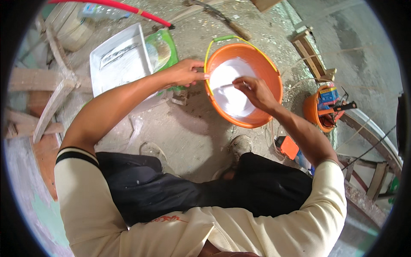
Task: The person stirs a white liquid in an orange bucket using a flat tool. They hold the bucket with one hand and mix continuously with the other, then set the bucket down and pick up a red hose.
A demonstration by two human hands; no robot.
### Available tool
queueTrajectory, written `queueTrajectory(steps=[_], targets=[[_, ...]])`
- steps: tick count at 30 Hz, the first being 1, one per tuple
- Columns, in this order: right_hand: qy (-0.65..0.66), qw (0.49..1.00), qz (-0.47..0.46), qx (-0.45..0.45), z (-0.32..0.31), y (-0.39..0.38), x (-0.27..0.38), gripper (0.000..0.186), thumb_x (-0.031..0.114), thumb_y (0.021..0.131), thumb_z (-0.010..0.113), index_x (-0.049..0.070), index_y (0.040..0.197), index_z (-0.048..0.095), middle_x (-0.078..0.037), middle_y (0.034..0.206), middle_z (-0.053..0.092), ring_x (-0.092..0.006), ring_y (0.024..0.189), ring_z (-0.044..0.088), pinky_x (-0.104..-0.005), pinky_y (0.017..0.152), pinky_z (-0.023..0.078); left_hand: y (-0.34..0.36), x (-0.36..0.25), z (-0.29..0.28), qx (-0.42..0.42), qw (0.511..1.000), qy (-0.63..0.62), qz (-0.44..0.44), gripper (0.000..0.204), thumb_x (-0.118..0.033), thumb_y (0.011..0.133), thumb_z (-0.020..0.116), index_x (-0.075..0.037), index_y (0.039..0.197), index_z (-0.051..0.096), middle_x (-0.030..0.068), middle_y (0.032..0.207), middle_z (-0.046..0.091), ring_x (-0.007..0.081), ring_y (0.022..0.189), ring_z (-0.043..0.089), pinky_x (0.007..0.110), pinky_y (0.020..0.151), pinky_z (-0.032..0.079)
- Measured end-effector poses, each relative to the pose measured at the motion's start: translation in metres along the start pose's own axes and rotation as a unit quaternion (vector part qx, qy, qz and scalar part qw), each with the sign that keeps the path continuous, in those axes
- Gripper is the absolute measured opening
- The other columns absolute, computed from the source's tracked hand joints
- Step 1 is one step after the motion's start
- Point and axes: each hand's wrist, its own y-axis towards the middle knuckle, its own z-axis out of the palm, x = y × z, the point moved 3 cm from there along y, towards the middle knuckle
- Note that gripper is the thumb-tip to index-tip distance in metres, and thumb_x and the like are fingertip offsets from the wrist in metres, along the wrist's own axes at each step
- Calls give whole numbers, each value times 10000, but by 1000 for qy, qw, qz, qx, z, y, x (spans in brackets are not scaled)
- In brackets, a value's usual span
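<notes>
The bucket [267,70] stands in the upper frame, right of centre, with white paint [237,102] inside. The left hand [187,73] meets its left rim, fingers parted — whether gripping, I cannot tell. The right hand [254,91] pinches a thin stick [225,86] — over the paint.

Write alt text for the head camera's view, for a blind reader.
A person's right-hand grip pinches a thin, stick-like object over smooth white contents in a round orange bucket, with the left-hand grip at its left side. Nearby are a rectangular white tray and a smaller orange bucket of tools.
</notes>
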Motion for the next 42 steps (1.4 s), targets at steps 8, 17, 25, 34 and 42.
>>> queueTrajectory(steps=[8, 17, 25, 34, 42], targets=[[-144, 989, -3, -35, -42, -18, -49, 188, 140, 998, 689, 40, 1145, 748, -175, 1148, 764, -367, 1025, 743, -463, 896, 587, -5, 0, 2, -11, 1000, 0, -15, 597, -475, 998, 744, -194, 1511, 625, -34, 916, 503, 111, 863, 646, 294, 762, 561], [62, 998, 18, -12, 7, -16, 10, 243, 177, 999, 699, 21, 1182, 736, -213, 1116, 775, -400, 1061, 741, -488, 920, 558, -2, 4, -2, -12, 1000, 10, -25, 559, -434, 1008, 737, -188, 1498, 629, -11, 996, 618, 110, 896, 639, 290, 782, 567], [-155, 986, -32, -59, -30, -3, -42, 191, 104, 1017, 676, -4, 1161, 739, -191, 1099, 772, -370, 994, 755, -470, 868, 614, -1, 4, 4, -19, 1000, -4, -22, 554, -410, 1019, 734, -184, 1512, 621, -15, 1013, 617, 114, 908, 634, 281, 782, 566], [15, 999, 40, 0, 7, -40, 14, 229, 159, 996, 705, 17, 1174, 728, -210, 1100, 768, -373, 1028, 751, -472, 924, 581, -2, 2, 3, -23, 999, -6, -28, 587, -446, 990, 765, -183, 1499, 635, -42, 966, 579, 95, 882, 625, 277, 759, 554], [-103, 990, -44, -91, -24, 20, -40, 196, 101, 980, 723, 30, 1162, 743, -180, 1113, 762, -358, 981, 750, -438, 842, 587, -5, 1, 1, -12, 1000, 0, -28, 565, -430, 1011, 743, -204, 1515, 622, -35, 992, 567, 97, 900, 645, 274, 784, 564]])
